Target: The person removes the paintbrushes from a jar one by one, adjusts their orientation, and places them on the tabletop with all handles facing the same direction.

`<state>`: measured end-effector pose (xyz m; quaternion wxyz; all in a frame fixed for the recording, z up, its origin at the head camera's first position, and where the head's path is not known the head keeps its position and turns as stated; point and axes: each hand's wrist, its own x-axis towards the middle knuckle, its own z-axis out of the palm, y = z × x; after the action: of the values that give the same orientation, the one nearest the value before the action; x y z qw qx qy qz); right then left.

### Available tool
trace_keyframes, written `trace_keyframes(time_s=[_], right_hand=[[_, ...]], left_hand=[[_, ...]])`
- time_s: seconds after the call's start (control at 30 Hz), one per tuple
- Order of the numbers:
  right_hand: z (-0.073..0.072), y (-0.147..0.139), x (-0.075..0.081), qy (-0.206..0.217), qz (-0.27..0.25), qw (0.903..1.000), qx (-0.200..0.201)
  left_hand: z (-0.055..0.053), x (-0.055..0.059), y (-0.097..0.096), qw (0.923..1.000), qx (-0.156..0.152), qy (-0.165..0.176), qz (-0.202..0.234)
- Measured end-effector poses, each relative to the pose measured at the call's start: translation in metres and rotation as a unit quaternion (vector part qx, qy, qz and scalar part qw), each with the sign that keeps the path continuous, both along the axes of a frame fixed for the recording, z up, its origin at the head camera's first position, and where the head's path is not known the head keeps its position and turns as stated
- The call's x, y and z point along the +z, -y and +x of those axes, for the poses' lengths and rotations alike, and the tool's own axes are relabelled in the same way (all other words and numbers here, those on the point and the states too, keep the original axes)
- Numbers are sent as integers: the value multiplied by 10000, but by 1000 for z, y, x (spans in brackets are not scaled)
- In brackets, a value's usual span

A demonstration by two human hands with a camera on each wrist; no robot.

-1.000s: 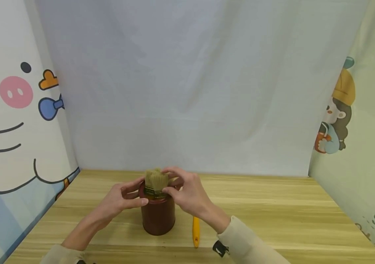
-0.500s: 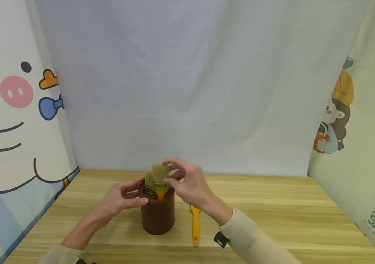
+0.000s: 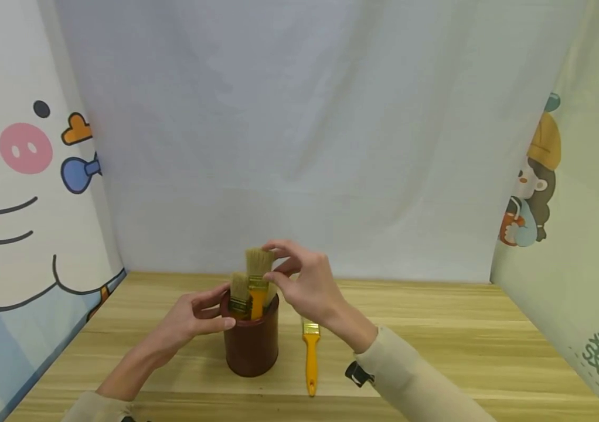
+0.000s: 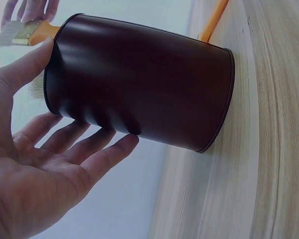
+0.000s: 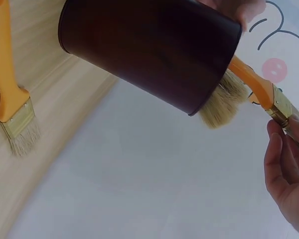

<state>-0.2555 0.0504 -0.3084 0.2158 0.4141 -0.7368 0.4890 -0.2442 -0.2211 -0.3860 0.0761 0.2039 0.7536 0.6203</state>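
Observation:
A dark red-brown can [image 3: 251, 350] stands upright on the table. My left hand [image 3: 193, 316] holds it near the top, thumb at the rim and fingers along its side. With thumb and fingers, my right hand [image 3: 307, 287] pinches a paintbrush [image 3: 257, 302] near its metal band, bristles up. Its orange handle [image 5: 256, 85] still dips into the can, so the lower end is hidden. Other paintbrushes stand in the can bristles up, one with its bristles [image 3: 239, 285] showing at the left. In the right wrist view their bristles [image 5: 222, 104] stick out past the rim.
Another paintbrush [image 3: 311, 354] with a yellow-orange handle lies on the wooden table [image 3: 426, 346], right of the can and left of my right forearm. A pale cloth [image 3: 299, 146] hangs behind the table. Printed cartoon panels [image 3: 25, 223] flank both sides.
My right hand has risen with the paintbrush, drawing it partly up out of the can so its orange handle shows. My left hand stays at the can.

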Motion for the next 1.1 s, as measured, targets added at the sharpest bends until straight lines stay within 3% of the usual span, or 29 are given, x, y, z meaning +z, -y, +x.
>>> trace_keyframes(time_s=[0.53, 0.87, 1.1], right_hand=[[6, -13, 25, -854, -522, 9944, -330], [13, -29, 37, -739, -773, 9935, -398], [16, -42, 37, -557, -792, 9944, -412]], left_hand=[[2, 2, -1, 9999, 36, 146, -25], [3, 3, -1, 9998, 40, 213, -39], [3, 2, 0, 9998, -13, 180, -31]])
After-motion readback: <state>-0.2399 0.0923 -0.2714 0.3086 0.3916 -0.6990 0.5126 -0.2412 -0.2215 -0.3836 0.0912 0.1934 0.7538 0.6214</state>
